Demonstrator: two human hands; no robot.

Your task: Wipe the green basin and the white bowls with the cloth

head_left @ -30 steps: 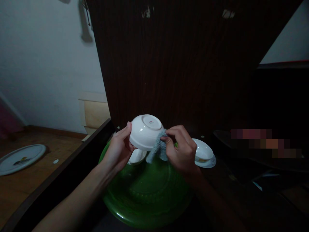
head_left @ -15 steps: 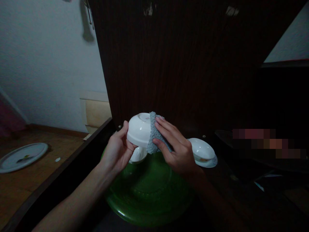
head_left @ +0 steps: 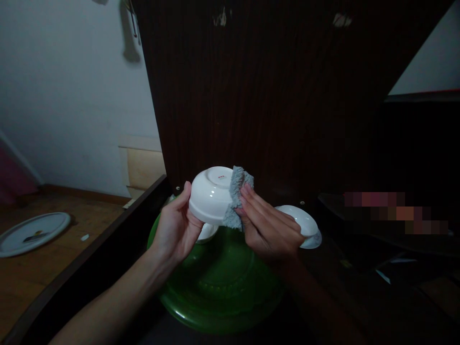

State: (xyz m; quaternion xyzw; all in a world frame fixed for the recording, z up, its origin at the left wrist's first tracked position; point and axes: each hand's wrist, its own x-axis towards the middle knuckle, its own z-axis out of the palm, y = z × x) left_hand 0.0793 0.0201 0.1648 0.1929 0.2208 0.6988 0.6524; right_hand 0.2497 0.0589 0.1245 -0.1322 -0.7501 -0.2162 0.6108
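Note:
A white bowl (head_left: 209, 196) is tipped over in the air with its foot ring turned up and away from me, small red marks on its base. My left hand (head_left: 177, 225) grips its left rim, thumb on the outside and fingers underneath. On the bowl's right side my right hand (head_left: 268, 223) presses a fluffy grey-blue cloth (head_left: 237, 191), pinched between thumb and fingers. Below both hands is a green basin (head_left: 223, 287). Another white bowl (head_left: 208, 233) sits in it, partly hidden by the held bowl and my left hand.
Right of the basin, a white bowl (head_left: 305, 221) rests on a plate (head_left: 314, 242). A dark wooden panel (head_left: 266, 96) rises behind, and a dark rail (head_left: 89, 258) runs along the left. A round white lid-like object (head_left: 53, 223) lies on the floor at far left.
My right hand has turned and bunched the cloth, shifting it slightly toward the bowl's right edge. More of the bowl's base shows. My left hand keeps its hold.

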